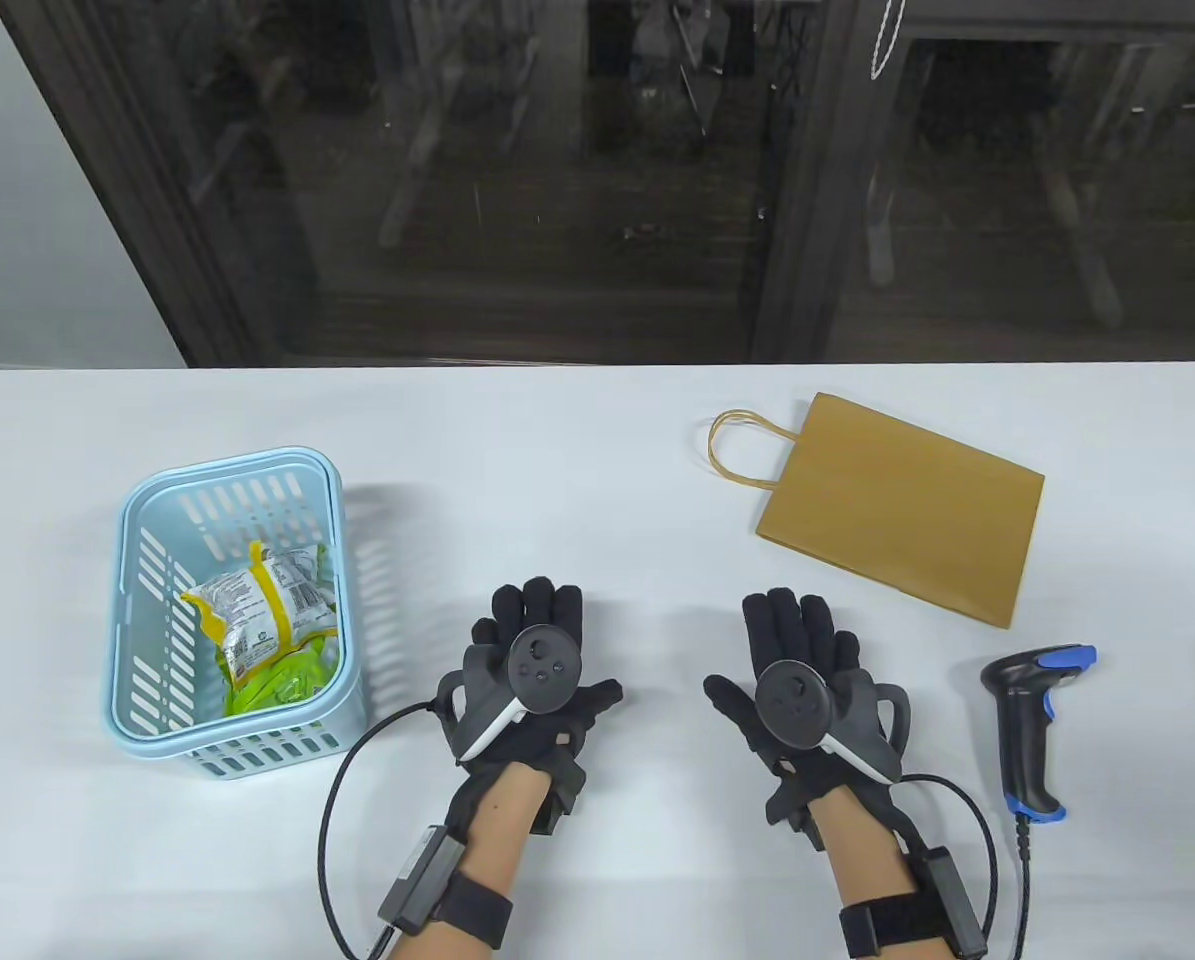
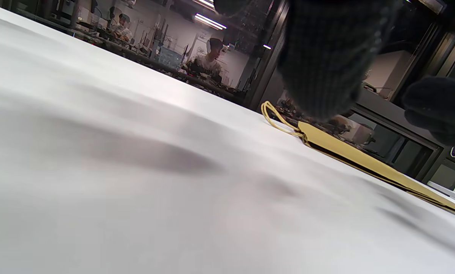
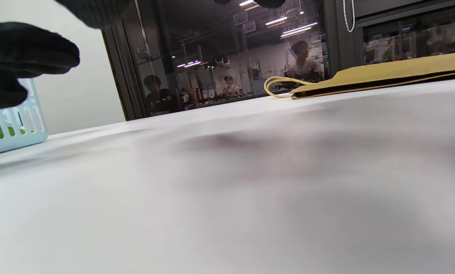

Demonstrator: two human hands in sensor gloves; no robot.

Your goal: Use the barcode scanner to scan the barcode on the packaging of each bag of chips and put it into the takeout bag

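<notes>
Brown paper takeout bag lying flat and folded on white table, handles toward the table's middle; not yet opened, so likely needs standing up before loading. Pale blue slotted basket placed at far left, holding bags of chips in yellow, white and green wrappers, piled together; exact count not discernible. Black barcode scanner with blue trigger and blue base resting on its side just right of right hand, cable trailing toward the near edge; presumably positioned for right-hand pickup. Left hand set palm down between basket and centre, fingers straight, holding nothing; right hand likewise flat, fingers extended, empty. Layout suggests chips drawn from the left, scanning on the right, bagging at right rear. Judged as a start position: nothing scanned or bagged. Table view alone shows scanner and basket contents. Left wrist view, low and tilted, shows the bag's thin folded edge and looped handles, confirming it is closed flat; basket absent there. Right wrist view shows basket corner at left with green visible through the slots, plus the bag edge-on; scanner not visible.
</notes>
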